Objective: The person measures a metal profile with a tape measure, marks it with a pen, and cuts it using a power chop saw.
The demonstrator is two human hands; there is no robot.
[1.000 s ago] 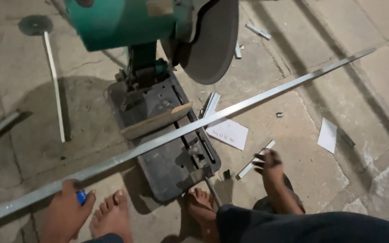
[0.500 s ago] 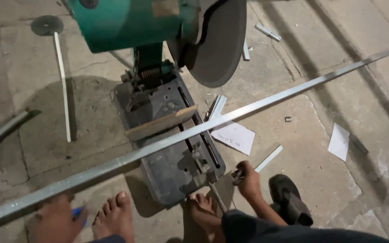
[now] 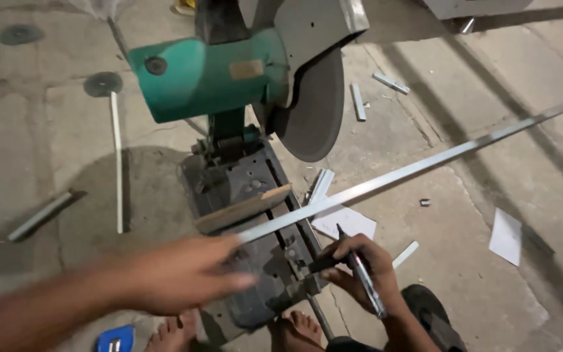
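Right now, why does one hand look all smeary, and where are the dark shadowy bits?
In the head view, the left hand is smeared by motion blur, while the right hand holding a marker looks sharp. The chop saw throws a dark shadow on the concrete floor to its left. The long metal strip catches the light and looks bright.
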